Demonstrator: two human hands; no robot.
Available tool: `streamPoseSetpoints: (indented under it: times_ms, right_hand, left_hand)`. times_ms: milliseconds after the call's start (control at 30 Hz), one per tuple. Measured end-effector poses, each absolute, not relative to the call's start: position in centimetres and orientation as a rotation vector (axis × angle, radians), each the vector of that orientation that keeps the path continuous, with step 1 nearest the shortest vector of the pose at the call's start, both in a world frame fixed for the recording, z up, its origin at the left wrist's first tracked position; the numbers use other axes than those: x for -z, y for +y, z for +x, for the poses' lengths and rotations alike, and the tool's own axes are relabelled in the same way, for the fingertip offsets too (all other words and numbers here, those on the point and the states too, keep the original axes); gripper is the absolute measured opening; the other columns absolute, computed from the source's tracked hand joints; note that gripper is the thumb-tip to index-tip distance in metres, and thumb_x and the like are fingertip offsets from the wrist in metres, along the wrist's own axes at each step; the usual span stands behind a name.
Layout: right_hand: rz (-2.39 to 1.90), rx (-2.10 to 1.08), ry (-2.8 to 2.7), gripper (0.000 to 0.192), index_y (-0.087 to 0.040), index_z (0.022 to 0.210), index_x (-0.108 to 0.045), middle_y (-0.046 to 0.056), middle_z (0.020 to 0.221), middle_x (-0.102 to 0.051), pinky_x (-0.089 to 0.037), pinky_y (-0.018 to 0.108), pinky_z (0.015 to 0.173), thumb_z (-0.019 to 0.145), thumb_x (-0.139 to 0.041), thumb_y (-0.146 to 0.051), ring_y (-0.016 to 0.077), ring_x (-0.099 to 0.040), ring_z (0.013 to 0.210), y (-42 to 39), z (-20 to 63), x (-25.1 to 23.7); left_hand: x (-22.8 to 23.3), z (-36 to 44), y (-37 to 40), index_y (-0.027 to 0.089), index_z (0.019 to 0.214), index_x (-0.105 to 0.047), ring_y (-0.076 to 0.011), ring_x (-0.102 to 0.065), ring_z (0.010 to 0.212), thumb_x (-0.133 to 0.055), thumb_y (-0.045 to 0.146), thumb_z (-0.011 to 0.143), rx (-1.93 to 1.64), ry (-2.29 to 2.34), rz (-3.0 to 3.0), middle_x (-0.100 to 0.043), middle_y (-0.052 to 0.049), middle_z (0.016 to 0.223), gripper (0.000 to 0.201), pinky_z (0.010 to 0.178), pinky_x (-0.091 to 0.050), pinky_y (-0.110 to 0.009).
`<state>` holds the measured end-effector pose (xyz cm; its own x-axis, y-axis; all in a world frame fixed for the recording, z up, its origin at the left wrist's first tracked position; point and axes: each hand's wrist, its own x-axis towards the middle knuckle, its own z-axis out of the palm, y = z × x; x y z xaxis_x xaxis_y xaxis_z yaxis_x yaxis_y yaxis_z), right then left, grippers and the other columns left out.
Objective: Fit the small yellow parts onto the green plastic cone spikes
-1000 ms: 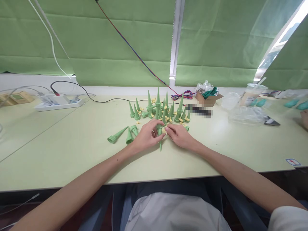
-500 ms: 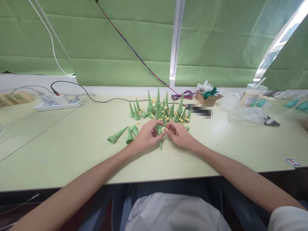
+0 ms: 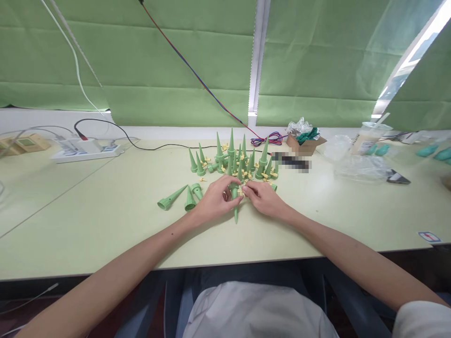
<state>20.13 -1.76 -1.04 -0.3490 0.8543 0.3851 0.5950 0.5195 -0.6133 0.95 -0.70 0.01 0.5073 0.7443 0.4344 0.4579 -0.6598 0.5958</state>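
Both forearms reach forward from the bottom corners over the near edge of the table (image 3: 105,220) and meet in the middle. The left hand (image 3: 213,203) lies palm down, knuckles up, its grip closed around the thick upper end of a green cone spike (image 3: 235,203); the spike's thin tip points back toward the person, just clear of the fingers, low over the table. The right hand (image 3: 263,199) comes in from the other side, wrist low on the table, thumb and forefinger pinched narrow on a small yellow piece (image 3: 241,191) right at the top of the held spike; the two hands almost touch there.

Left of the left hand, three loose spikes (image 3: 179,198) lie or stand on the table, one on its side. Just beyond the hands stands a cluster of upright spikes (image 3: 234,157) with more yellow pieces scattered among them. Farther right are a small cardboard box (image 3: 305,142), crumpled clear plastic bags (image 3: 359,166) and a plastic cup (image 3: 368,136). Far left sits a white power strip (image 3: 84,149) with a black cable; green blinds (image 3: 176,56) close the back
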Motion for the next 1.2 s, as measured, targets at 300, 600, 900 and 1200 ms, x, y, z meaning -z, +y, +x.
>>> streamPoseSetpoints:
  times_ms: [300,600,900,1200]
  right_hand:
    - [-1.192,-0.505,-2.063,0.041,-0.021,0.061,-0.033,-0.003,0.055,-0.04,-0.026,0.028,0.057,0.1,-0.036,-0.036,0.0124,-0.036,0.053,-1.8,20.0,0.9]
    - [-1.208,-0.534,-1.903,0.044,-0.02,0.062,-0.042,-0.001,0.057,-0.048,-0.031,0.028,0.06,0.101,-0.035,-0.041,0.0134,-0.043,0.056,-1.6,20.2,0.9]
    - [-1.252,-0.621,-1.806,0.056,-0.02,0.055,-0.043,-0.002,0.048,-0.043,-0.033,0.028,0.056,0.101,-0.032,-0.052,0.0127,-0.041,0.048,-1.3,20.2,1.1]
    - [-1.257,-0.581,-1.843,0.063,-0.021,0.05,-0.04,-0.001,0.047,-0.044,-0.034,0.029,0.06,0.101,-0.028,-0.054,0.0134,-0.043,0.048,-1.5,19.9,1.2]
  left_hand:
    - [0.1,0.9,-0.7,0.021,0.106,-0.059,-0.0087,-0.056,0.061,-0.062,0.029,0.084,-0.972,0.981,2.361,-0.061,-0.003,0.099,0.024,0.054,-0.051,-0.023]
    - [-0.1,0.9,-0.8,0.024,0.118,-0.064,-0.0095,-0.06,0.067,-0.048,0.03,0.096,-1.032,0.951,2.268,-0.059,-0.008,0.113,0.027,0.057,-0.057,-0.024]
    - [0.0,0.5,-0.8,0.023,0.112,-0.064,-0.0079,-0.058,0.065,-0.058,0.029,0.09,-1.018,0.903,2.438,-0.055,-0.007,0.113,0.023,0.058,-0.055,-0.024]
    - [-1.0,-0.4,0.0,0.019,0.089,-0.067,-0.013,-0.059,0.07,-0.057,0.031,0.091,-1.064,0.951,2.538,-0.064,-0.005,0.091,0.015,0.056,-0.05,-0.024]
